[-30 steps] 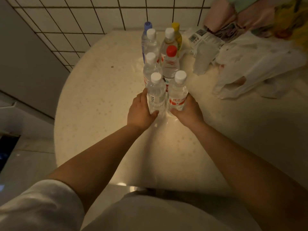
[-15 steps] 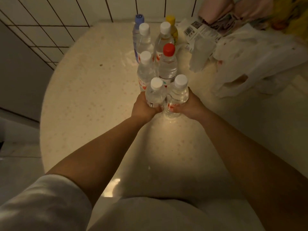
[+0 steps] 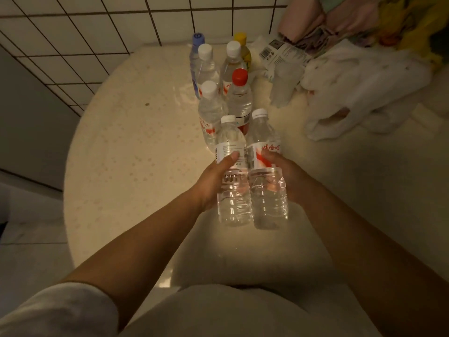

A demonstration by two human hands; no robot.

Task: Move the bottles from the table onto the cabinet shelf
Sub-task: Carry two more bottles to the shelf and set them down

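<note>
My left hand (image 3: 215, 177) grips a clear white-capped water bottle (image 3: 232, 198), held above the round cream table (image 3: 116, 171) and tilted towards me. My right hand (image 3: 290, 177) grips a second white-capped bottle with a red label (image 3: 267, 195) right beside it, the two bottles touching. Behind them several bottles stand upright on the table: a red-capped one (image 3: 239, 98), a white-capped one (image 3: 210, 110), two more white-capped ones (image 3: 206, 66) (image 3: 230, 64), a blue-capped one (image 3: 196, 45) and a yellow-capped one (image 3: 241, 42). No cabinet shelf is in view.
White plastic bags (image 3: 359, 93) and a printed packet (image 3: 279, 54) lie on the table's right side, with coloured cloth (image 3: 364, 18) behind. A white tiled wall (image 3: 97, 32) runs behind the table. Floor shows at the left.
Both hands have lifted their bottles off the table and drawn them towards me; the bottles now tilt with their bases nearer. The other bottles have not moved.
</note>
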